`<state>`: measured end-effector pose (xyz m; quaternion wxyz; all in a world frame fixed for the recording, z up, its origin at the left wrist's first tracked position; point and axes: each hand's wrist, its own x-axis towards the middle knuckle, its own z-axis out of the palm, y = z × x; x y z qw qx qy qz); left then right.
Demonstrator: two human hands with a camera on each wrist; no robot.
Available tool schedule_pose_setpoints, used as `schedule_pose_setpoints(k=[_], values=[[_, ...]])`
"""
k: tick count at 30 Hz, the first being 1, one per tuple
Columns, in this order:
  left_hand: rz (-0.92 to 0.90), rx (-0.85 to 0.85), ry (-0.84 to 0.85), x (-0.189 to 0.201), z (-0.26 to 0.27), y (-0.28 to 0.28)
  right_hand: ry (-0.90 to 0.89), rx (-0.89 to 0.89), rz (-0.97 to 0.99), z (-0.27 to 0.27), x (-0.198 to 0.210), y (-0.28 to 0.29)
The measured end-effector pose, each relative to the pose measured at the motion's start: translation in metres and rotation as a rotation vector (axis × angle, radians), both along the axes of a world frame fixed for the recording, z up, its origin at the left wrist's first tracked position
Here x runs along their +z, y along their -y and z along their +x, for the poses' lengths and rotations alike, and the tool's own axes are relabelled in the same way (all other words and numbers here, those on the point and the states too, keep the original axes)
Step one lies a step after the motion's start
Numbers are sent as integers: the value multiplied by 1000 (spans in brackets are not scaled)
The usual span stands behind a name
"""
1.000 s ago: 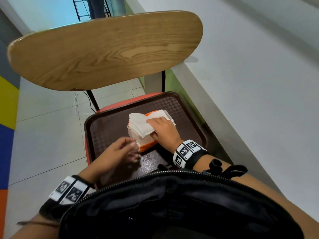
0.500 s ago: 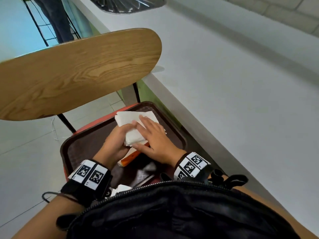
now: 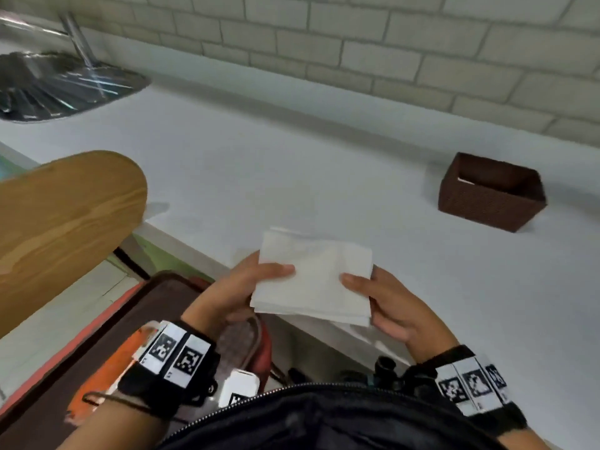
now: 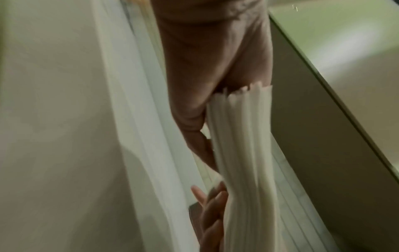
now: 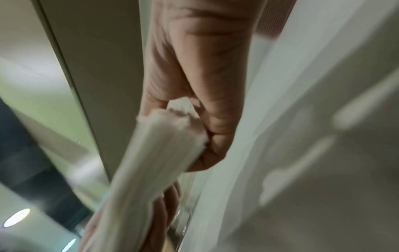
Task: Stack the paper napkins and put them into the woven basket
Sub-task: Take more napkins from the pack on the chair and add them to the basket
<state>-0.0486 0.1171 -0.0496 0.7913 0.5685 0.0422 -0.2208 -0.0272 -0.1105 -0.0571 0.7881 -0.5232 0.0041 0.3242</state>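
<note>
A stack of white paper napkins (image 3: 313, 280) hangs flat above the white table's near edge, held at both ends. My left hand (image 3: 246, 284) grips its left end, thumb on top and fingers beneath. My right hand (image 3: 380, 297) grips the right end the same way. The left wrist view shows the stack's layered edge (image 4: 241, 153) against my palm (image 4: 205, 68); in the right wrist view its corner (image 5: 172, 133) is tucked into my curled right hand (image 5: 202, 95). The dark brown woven basket (image 3: 490, 193) stands on the table at the far right, something white inside by its left wall.
The white table (image 3: 292, 164) runs along a brick wall (image 3: 357, 43). A wooden chair back (image 3: 61, 228) is at left, with a brown tray (image 3: 107, 352) on the seat holding an orange napkin packet (image 3: 107, 371). A shiny dark object (image 3: 58, 86) lies far left.
Both hands lifted the napkin stack off the tray on the chair seat and brought it up over the table edge. My view turned right and the basket came into sight.
</note>
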Motion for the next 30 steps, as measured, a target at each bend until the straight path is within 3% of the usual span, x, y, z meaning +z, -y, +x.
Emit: schedule_pose_setpoints(k=[5,11,18,24,27,30], values=[[336,-173,259,-5,42,92,75,-409,-301,-14,-6,89],[366,-223,502,-29,52,185,217,-788,-421,-31,-12,139],[283,-285,490,-43,58,215,278,-728,-446,-31,-14,151],[348,-193,417,-44,69,207,231,-700,-497,-27,-23,170],[348,-269,417,-42,64,210,320,-587,-594,-23,-18,166],[386,-242,399,-38,65,210,349,-587,-691,-23,-14,163]])
